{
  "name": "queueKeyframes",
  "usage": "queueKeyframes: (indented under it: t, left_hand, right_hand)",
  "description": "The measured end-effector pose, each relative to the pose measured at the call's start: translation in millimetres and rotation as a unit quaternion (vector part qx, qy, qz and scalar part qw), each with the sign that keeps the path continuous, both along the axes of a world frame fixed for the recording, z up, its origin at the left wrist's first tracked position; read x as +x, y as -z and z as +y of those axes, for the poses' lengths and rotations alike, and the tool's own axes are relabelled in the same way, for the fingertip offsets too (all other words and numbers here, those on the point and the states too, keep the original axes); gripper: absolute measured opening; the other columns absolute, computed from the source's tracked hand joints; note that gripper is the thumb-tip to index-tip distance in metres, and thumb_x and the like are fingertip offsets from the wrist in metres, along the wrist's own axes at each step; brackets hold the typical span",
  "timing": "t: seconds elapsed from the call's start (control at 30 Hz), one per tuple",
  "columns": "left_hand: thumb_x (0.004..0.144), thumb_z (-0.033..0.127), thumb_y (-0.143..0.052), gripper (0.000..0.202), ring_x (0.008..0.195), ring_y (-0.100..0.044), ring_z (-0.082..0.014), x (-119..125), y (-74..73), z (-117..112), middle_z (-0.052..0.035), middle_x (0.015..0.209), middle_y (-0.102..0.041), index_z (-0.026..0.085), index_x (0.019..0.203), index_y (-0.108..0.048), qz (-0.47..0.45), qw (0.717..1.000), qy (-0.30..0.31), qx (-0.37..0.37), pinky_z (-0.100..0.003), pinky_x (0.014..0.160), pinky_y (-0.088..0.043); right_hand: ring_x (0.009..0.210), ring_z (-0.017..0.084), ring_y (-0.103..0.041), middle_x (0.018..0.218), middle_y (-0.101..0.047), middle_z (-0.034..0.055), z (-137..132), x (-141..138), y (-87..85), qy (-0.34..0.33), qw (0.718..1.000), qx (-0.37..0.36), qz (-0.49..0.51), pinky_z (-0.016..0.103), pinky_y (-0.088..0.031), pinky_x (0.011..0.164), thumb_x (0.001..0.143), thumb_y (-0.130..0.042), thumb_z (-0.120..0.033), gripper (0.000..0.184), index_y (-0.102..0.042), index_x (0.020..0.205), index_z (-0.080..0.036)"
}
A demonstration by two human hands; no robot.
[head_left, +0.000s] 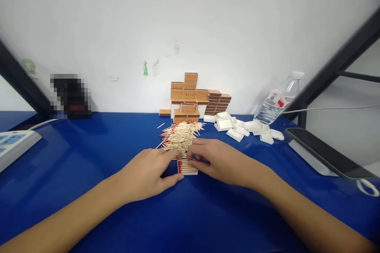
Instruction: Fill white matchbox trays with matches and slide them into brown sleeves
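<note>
A small white matchbox tray (187, 174) lies on the blue table, with red-tipped matches (184, 167) lined up inside it. My left hand (148, 174) holds the tray's left end between thumb and index finger. Over the tray's right end, my right hand (212, 160) is closed, its thumb and fingertips pinching at the ends of the matches; how many they grip is hidden. Just beyond both hands spreads a heap of loose matches (181, 136), partly covered by the fingers.
Stacked matchboxes (190, 94) stand against the wall behind the heap. White empty trays (234, 134) are piled to the right, near a leaning water bottle (277, 99). A phone (329, 154) rests on a white stand at far right; a power strip (18, 146) sits at far left.
</note>
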State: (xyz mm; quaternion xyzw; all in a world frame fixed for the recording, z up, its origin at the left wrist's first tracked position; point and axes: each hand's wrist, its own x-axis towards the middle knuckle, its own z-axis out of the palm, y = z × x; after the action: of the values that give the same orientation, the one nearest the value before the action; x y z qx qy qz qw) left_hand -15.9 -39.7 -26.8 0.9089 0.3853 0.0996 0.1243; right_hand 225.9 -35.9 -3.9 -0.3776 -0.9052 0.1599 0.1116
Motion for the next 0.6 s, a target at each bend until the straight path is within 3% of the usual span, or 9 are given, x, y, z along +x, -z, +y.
queueKeyframes:
  t: [0.43,0.5,0.6]
  left_hand:
    - [0.097,0.043,-0.063,0.033,0.059,-0.052,-0.0178,-0.5,0.5,0.9,0.0047,0.066,-0.054,0.023,0.123,-0.063,-0.009,1.000,-0.006,-0.005,-0.030,0.058,-0.031]
    - [0.096,0.044,-0.064,0.031,0.059,-0.052,-0.0168,0.0,0.5,1.1,0.0055,0.065,-0.053,0.024,0.121,-0.063,-0.025,1.000,-0.009,-0.015,-0.029,0.058,-0.031]
    - [0.095,0.043,-0.064,0.030,0.057,-0.050,-0.0154,0.8,0.7,0.6,0.0072,0.062,-0.051,0.026,0.119,-0.063,-0.056,0.998,-0.014,-0.034,-0.029,0.058,-0.032]
  right_hand:
    - [0.073,0.013,-0.053,0.081,-0.063,-0.0001,8.2,4.7,-0.8,-0.015,0.999,0.012,0.047,0.026,-0.038,0.066,0.100,-0.059,-0.018,0.013,-0.068,0.090,-0.019]
    - [0.067,0.013,-0.051,0.074,-0.061,-0.0011,19.8,14.3,-0.3,0.026,0.996,0.028,0.074,0.027,-0.036,0.064,0.100,-0.058,-0.023,0.016,-0.069,0.089,-0.019]
    - [0.060,0.014,-0.049,0.066,-0.059,-0.0009,44.2,37.5,4.7,0.161,0.980,0.083,0.086,0.029,-0.033,0.060,0.097,-0.059,-0.029,0.022,-0.070,0.082,-0.019]
